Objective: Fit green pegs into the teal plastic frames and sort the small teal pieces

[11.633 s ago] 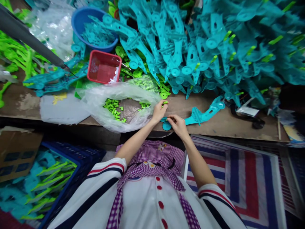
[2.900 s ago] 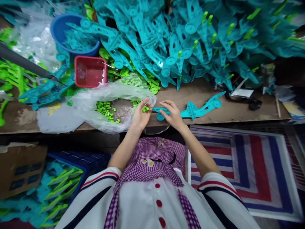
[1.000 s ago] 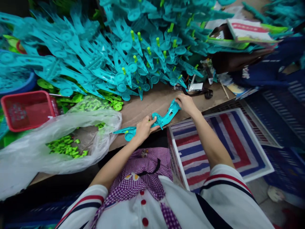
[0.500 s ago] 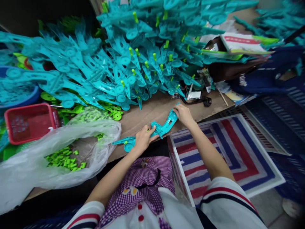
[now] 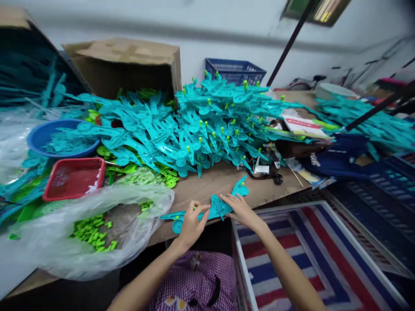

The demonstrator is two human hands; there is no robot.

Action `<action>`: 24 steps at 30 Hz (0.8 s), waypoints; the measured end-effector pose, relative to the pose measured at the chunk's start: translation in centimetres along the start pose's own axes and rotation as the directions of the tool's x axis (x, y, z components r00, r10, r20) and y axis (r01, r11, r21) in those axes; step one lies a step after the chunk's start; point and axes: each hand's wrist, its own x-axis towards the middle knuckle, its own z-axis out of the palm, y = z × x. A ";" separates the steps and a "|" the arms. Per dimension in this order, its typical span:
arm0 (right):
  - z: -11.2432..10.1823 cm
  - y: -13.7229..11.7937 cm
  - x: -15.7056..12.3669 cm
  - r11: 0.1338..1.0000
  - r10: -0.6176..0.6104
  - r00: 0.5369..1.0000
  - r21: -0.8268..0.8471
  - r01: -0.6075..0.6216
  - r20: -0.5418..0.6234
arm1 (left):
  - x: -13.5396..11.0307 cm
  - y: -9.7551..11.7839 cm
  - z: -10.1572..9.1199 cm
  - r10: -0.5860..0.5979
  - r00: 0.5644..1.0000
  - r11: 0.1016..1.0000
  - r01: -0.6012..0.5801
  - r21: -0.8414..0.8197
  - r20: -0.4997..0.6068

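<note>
A long turquoise plastic part (image 5: 214, 209) lies along the front of the bench, a round disc and a small green peg showing at its left end. My left hand (image 5: 190, 225) is closed on its left half, index finger and thumb against the part. A speck of green shows among these fingers, too small to name. Over the right half, my right hand (image 5: 240, 212) grips the part from above, near its middle. Its far right end sticks out past my fingers, toward the back of the bench. My hands partly cover it.
A large heap of turquoise parts (image 5: 181, 129) with green pegs covers the back. To the left are a plastic bag (image 5: 139, 222) with small green pieces (image 5: 92, 231), a red tray (image 5: 74, 177) and a blue basin (image 5: 68, 147). A striped-lined crate (image 5: 279, 255) stands right, below bench height.
The view has tilted up, showing the wall and cardboard boxes. My right hand has shifted from the part's right end inward toward its middle. My left hand stays on the part.
</note>
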 end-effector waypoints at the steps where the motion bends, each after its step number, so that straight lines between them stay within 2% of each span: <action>1: -0.4 -0.3 0.1 1.000 -0.023 1.000 0.016 0.023 0.000 | -1.0 0.5 -1.3 0.003 0.998 1.000 -0.005 -0.027 -0.056; 4: -2.6 -0.4 -1.6 0.989 -0.102 0.995 0.102 0.104 -0.023 | -4.6 1.1 -5.8 -0.033 0.978 0.997 0.017 -0.076 -0.205; 6: -4.8 -0.2 -4.5 0.983 -0.096 0.994 0.150 0.102 -0.047 | -6.8 0.8 -8.6 -0.082 0.949 0.993 0.050 -0.111 -0.306; 8: -7.5 0.0 -7.7 0.983 -0.044 0.994 0.175 0.062 -0.103 | -8.3 0.1 -10.8 -0.179 0.912 0.979 0.127 -0.161 -0.368; 10: -10.5 -0.2 -9.9 0.980 0.019 0.964 0.195 0.034 -0.265 | -9.1 -0.7 -11.9 -0.346 0.867 0.930 0.267 -0.253 -0.358; 11: -12.1 -0.5 -10.2 0.978 0.054 0.920 0.205 0.029 -0.387 | -9.3 -1.1 -12.0 -0.445 0.836 0.882 0.347 -0.319 -0.321; 12: -13.8 -1.1 -9.9 0.977 0.092 0.848 0.212 0.025 -0.523 | -9.5 -1.5 -11.7 -0.541 0.798 0.815 0.421 -0.398 -0.264; 13: -15.6 -1.8 -8.8 0.977 0.129 0.739 0.211 0.018 -0.661 | -9.5 -1.8 -11.2 -0.624 0.758 0.731 0.482 -0.483 -0.189; 14: -17.6 -2.6 -7.1 0.981 0.152 0.603 0.195 0.007 -0.783 | -9.6 -2.0 -10.5 -0.685 0.722 0.637 0.523 -0.567 -0.103; 16: -22.2 -4.5 -2.1 0.991 0.133 0.321 0.118 -0.066 -0.938 | -9.7 -2.2 -8.8 -0.739 0.671 0.448 0.556 -0.700 0.060; 17: -24.8 -5.4 1.0 0.992 0.079 0.247 0.050 -0.120 -0.966 | -9.7 -2.3 -8.0 -0.744 0.657 0.373 0.559 -0.741 0.121; 19: -29.9 -7.0 7.4 0.951 0.040 0.263 -0.045 -0.306 -0.964 | -9.9 -2.3 -7.0 -0.742 0.645 0.292 0.556 -0.778 0.183; 20: -32.2 -7.5 10.6 0.911 0.060 0.317 -0.078 -0.405 -0.946 | -10.0 -2.4 -6.8 -0.740 0.647 0.285 0.551 -0.785 0.186; 21: -34.1 -7.8 13.5 0.879 0.082 0.401 -0.123 -0.461 -0.912 | -10.2 -2.4 -6.8 -0.735 0.653 0.290 0.547 -0.785 0.184; 22: -35.6 -7.8 16.3 0.849 0.125 0.450 -0.140 -0.510 -0.884 | -10.4 -2.6 -7.0 -0.727 0.663 0.305 0.545 -0.781 0.179; 24: -37.1 -7.3 20.7 0.774 0.282 0.496 -0.111 -0.624 -0.821 | -10.9 -3.1 -7.8 -0.712 0.686 0.357 0.536 -0.765 0.149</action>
